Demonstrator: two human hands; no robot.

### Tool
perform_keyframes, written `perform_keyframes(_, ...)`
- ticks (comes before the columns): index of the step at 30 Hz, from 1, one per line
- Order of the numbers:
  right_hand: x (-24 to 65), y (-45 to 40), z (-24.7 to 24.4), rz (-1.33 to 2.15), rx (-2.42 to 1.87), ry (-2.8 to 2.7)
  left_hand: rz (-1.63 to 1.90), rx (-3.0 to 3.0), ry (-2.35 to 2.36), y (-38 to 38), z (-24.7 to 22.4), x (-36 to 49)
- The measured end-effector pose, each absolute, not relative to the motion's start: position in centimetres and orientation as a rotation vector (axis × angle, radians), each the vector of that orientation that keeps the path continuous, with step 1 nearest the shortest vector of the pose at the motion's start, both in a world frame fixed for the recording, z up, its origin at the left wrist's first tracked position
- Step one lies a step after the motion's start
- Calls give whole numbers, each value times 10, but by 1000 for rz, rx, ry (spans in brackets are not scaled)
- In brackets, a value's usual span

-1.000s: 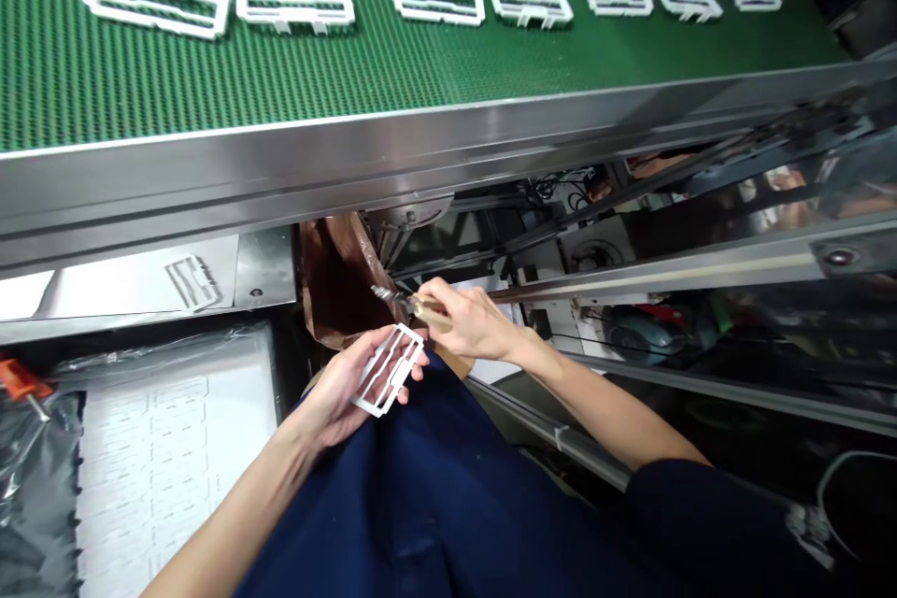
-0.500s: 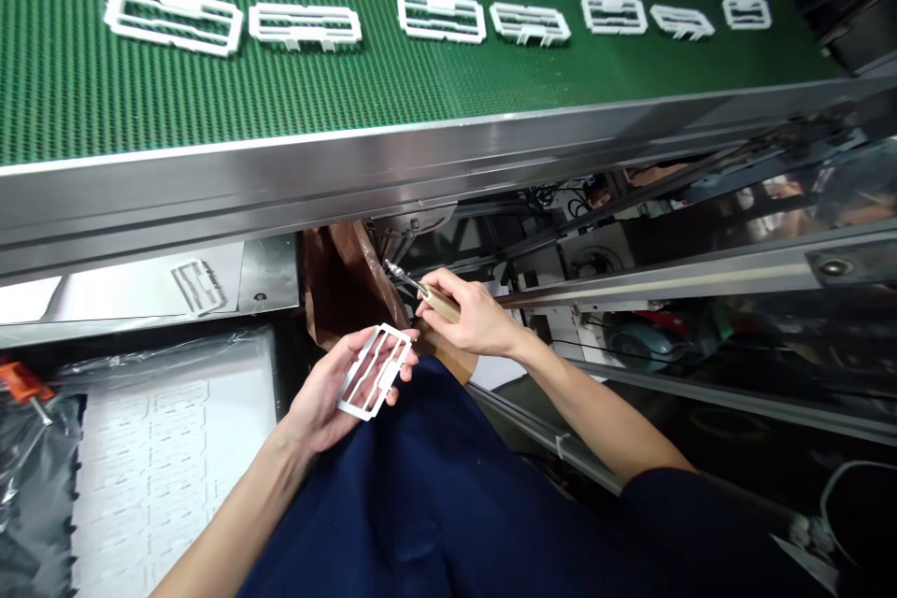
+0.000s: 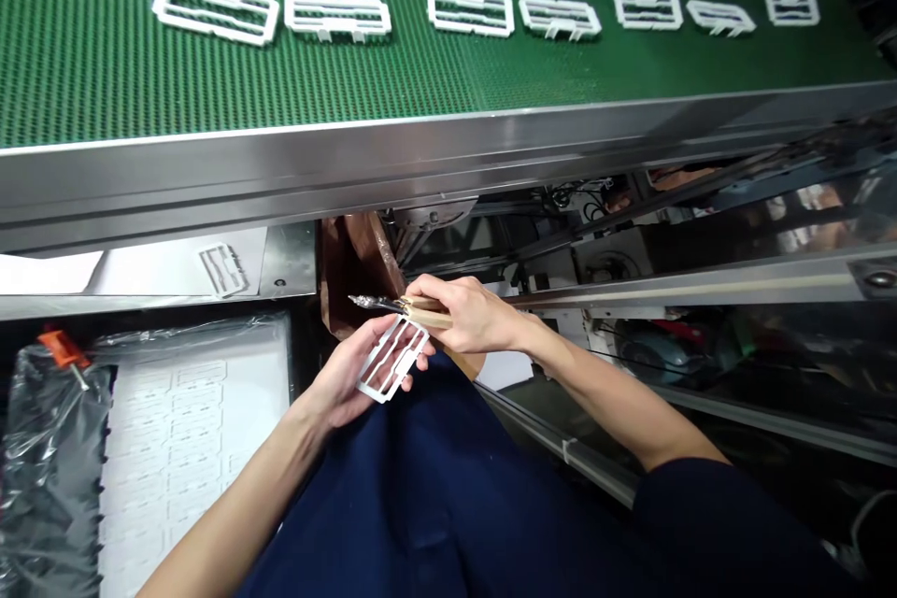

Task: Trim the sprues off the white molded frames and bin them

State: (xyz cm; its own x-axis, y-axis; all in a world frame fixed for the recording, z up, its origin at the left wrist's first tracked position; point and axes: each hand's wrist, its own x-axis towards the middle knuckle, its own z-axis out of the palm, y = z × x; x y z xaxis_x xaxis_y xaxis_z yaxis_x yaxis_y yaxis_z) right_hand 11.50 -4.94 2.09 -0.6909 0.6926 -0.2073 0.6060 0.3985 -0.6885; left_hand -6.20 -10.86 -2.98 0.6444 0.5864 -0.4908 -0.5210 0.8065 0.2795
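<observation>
My left hand (image 3: 356, 372) grips a white plastic frame (image 3: 394, 358) by its left side, with fingertips showing behind its right edge. The frame is tilted and has long slots crossed by thin bars. My right hand (image 3: 471, 313) is closed round the tan handles of a pair of pliers (image 3: 428, 310). Their dark, shiny-tipped jaws point left, just above the frame's upper edge. Whether the tool touches the frame I cannot tell. Behind both hands hangs an open brown plastic bag (image 3: 341, 271).
Several similar white frames lie in a row on the green conveyor belt (image 3: 336, 84), behind its metal rail (image 3: 294, 159). Another frame (image 3: 222, 269) lies on a white sheet at left. Below are a plastic-lined box of stacked parts (image 3: 200, 430) and an orange-handled tool (image 3: 64, 350).
My right hand has brought the pliers down and left to the frame's top edge, and both handles now show. The whole scene has shifted rightward in view.
</observation>
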Motion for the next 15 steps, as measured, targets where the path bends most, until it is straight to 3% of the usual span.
perform_keyframes(15,127,-51,4,940,-1581,-2132,708,-80,462,-98,-38,-70)
